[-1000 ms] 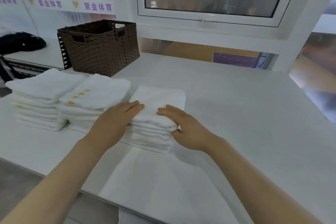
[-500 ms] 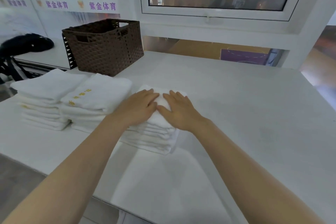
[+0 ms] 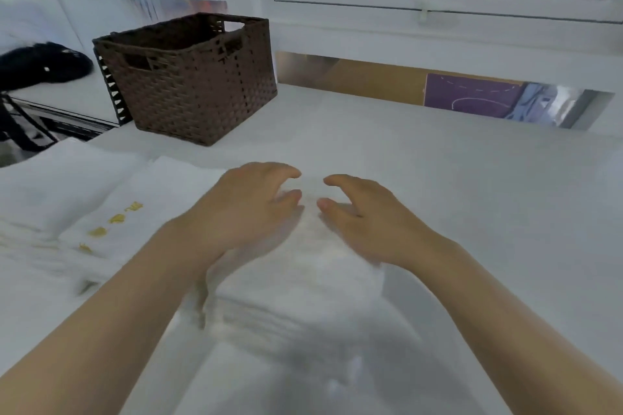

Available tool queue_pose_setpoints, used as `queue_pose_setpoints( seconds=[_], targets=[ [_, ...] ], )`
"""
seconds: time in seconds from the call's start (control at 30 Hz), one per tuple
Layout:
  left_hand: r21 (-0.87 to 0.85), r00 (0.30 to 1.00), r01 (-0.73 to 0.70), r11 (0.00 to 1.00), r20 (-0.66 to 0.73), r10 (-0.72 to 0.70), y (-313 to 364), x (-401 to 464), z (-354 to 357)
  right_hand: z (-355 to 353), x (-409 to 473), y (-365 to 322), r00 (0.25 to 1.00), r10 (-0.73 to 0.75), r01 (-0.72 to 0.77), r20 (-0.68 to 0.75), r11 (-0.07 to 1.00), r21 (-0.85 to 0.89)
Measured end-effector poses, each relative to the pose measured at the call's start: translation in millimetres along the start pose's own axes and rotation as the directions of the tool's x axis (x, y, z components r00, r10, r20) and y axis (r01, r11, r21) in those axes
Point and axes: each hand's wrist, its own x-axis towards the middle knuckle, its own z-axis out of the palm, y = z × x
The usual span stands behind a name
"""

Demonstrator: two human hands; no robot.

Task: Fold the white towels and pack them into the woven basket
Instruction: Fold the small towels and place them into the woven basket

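A stack of folded white towels point(image 3: 300, 290) lies on the white table point(image 3: 478, 199) right in front of me. My left hand point(image 3: 249, 209) and my right hand point(image 3: 367, 222) rest palm down on its top, side by side, fingers bent towards the far edge. Whether they grip any cloth is blurred. Left of it sits a second stack with gold embroidery point(image 3: 135, 209), and a third stack point(image 3: 57, 185) lies beyond that. The brown woven basket point(image 3: 192, 91) stands at the back left, its inside dark.
A black object point(image 3: 40, 64) lies on a lower surface left of the basket. A white window frame point(image 3: 421, 10) and wall run along the table's far edge. Bare tabletop stretches to the right of the stacks.
My hands slid from the near edge onto the top of the stack and on towards its far side, fingers now bent. The view has moved closer to the towels.
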Motion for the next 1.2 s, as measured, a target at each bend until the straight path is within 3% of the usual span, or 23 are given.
queue_pose_setpoints(
  seconds=[0.23,0.4,0.7,0.93,1.2],
  targets=[
    [0.115,0.999,0.038,0.993,0.003,-0.039,-63.7,89.6,-27.2,-4.7,115.0,-1.1,0.995,-0.039,0.045,0.091,0.997,-0.068],
    [0.17,0.993,0.095,0.981,-0.087,-0.082,-117.3,125.0,-56.4,-10.9,183.6,-20.6,0.992,-0.066,0.075,0.106,0.993,-0.089],
    [0.189,0.882,0.427,0.884,-0.303,-0.361,-247.0,192.0,-99.2,-0.5,277.4,-60.0,0.999,-0.028,0.027,0.036,0.999,0.027],
    [0.256,0.96,0.25,0.934,-0.189,-0.206,-273.0,224.4,-116.6,-7.4,302.7,-98.5,0.997,0.027,-0.03,0.068,0.999,0.044],
    [0.056,0.986,-0.044,0.997,-0.159,0.052,-247.7,215.1,-112.7,-29.3,308.5,-116.9,0.994,0.075,-0.077,0.079,0.996,0.032]
  ],
)
